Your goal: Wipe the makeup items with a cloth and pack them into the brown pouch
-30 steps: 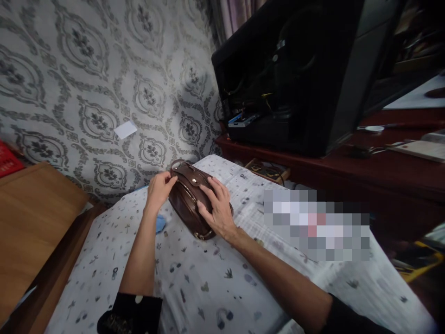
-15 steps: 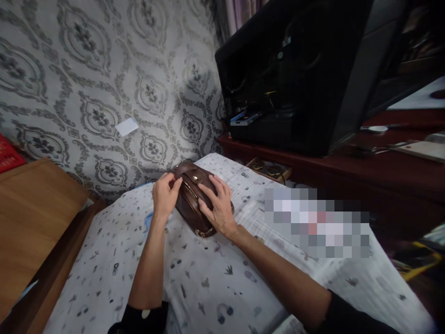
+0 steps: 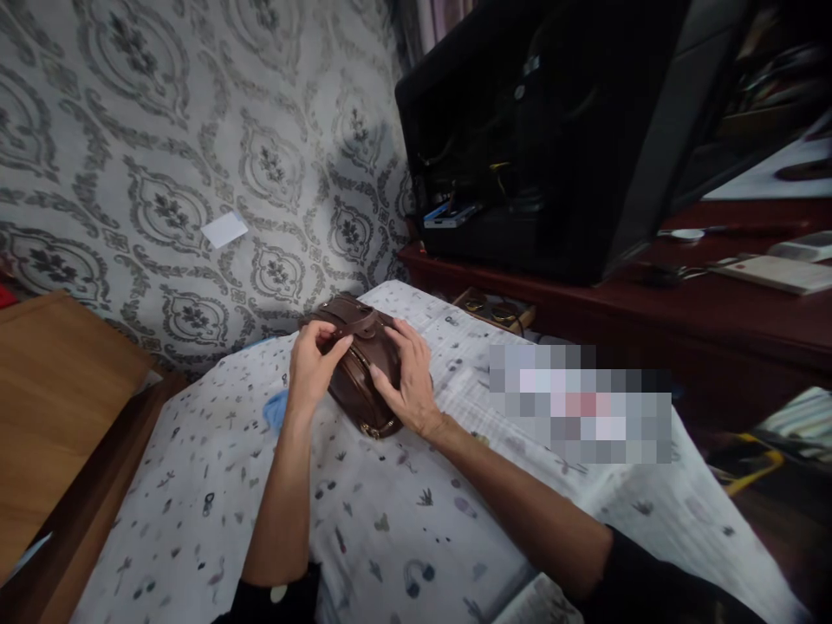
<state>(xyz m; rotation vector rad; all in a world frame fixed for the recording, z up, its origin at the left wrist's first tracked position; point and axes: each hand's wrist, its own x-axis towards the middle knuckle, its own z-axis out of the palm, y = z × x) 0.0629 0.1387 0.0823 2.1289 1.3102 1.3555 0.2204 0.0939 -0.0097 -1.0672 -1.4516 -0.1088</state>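
Observation:
A brown handbag with gold-coloured zip and fittings lies on the patterned white sheet. My left hand is at its left upper side, thumb and forefinger closed on a brown strap that crosses the top. My right hand grips the right side of the bag, thumb near the zip line and fingers curved over the far side. The zip runs between both hands. What lies under my right palm is hidden.
The white sheet covers the bed surface. Blue cloth lies left of the bag. A wooden board stands at left, a dark red cabinet with a black screen at right. A small open box sits beside the sheet.
The strap's metal snap, visible before, no longer shows, and the strap now appears raised beside my left fingers. My right fingers have shifted slightly toward the bag's far side. The view has turned slightly.

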